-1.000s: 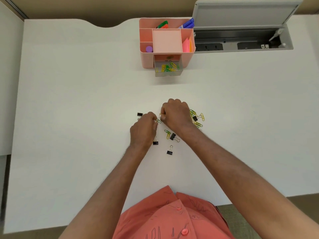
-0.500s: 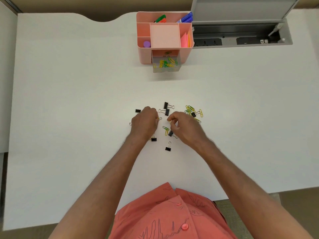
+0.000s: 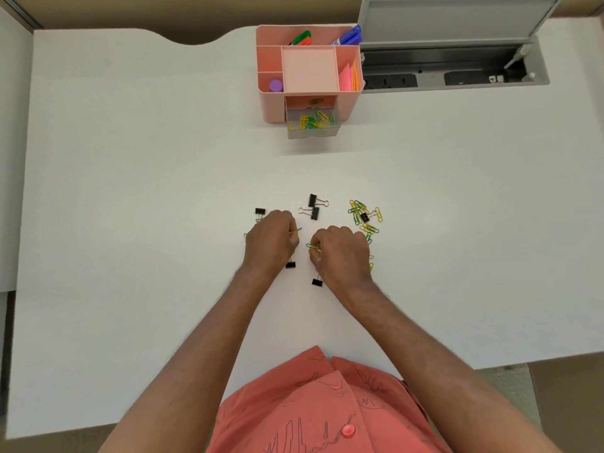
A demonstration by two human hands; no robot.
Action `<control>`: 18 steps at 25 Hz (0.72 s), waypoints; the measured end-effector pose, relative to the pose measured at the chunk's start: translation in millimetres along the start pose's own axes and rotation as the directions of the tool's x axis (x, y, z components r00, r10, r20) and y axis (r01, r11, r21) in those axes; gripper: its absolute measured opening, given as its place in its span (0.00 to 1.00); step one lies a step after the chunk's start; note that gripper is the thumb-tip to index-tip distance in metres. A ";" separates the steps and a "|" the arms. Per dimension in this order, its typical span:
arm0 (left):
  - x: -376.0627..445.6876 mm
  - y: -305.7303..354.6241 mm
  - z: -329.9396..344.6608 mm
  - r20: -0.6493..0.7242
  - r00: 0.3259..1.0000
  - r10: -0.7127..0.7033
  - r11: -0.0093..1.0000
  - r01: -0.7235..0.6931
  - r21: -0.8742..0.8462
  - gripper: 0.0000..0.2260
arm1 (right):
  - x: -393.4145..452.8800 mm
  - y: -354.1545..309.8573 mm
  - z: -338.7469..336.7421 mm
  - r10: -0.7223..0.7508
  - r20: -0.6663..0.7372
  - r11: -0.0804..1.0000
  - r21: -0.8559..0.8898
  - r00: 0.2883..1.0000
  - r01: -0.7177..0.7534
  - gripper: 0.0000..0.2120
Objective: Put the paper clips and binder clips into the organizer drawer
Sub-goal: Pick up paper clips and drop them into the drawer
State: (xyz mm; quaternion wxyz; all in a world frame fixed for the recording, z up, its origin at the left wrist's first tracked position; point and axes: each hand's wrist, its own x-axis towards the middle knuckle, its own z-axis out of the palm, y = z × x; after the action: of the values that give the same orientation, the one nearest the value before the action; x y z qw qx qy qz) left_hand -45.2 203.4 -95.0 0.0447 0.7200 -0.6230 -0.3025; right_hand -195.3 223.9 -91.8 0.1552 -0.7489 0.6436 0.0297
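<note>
A pink organizer (image 3: 310, 73) is set at the far side of the white table (image 3: 130, 191), and its clear drawer (image 3: 313, 124) is pulled out toward the person, with yellow and green paper clips already lying in it. Well in front of the organizer, nearer the person, the loose clips are scattered.

The left hand (image 3: 270, 240) is curled over the table in front of the organizer, slightly to the left of the drawer, and a thin green and yellow paper clip (image 3: 295, 230) is pinched in its fingers, its end sticking out to the right. The right hand (image 3: 340, 253) is curled just beside it, and a small bunch of green and yellow paper clips (image 3: 313, 246) is pinched at its fingertips.

Two black binder clips (image 3: 314, 206) are seen touching each other between the hands and the organizer. One binder clip (image 3: 260, 211) lies just beyond the left hand, another (image 3: 290, 264) just beside that hand's near side, and a further one (image 3: 317, 282) against the near side of the right hand. A pile of paper clips (image 3: 364, 214), with a small binder clip among them, lies to the right of the right hand.

Markers, a purple cap and sticky notes are held in the organizer's upper compartments.
</note>
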 end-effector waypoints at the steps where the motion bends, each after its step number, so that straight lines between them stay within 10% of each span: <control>1: -1.1 -0.4 -1.0 -0.006 1.000 -0.008 1.000 0.008 -0.017 0.04 | 2.9 -1.5 -1.9 0.015 0.035 1.000 0.011 0.999 -0.015 0.07; 18: -2.5 10.2 -32.9 -0.088 0.980 -0.180 0.798 0.093 -0.595 0.05 | 18.4 -5.5 -6.0 -0.034 0.191 0.999 0.019 0.981 0.030 0.08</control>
State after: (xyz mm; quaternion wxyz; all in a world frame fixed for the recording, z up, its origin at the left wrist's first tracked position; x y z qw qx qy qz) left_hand -38.0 193.3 -62.9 0.2868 0.7332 -0.4406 -0.4313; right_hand -187.8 205.3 -89.5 0.2228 -0.7516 0.6138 0.0935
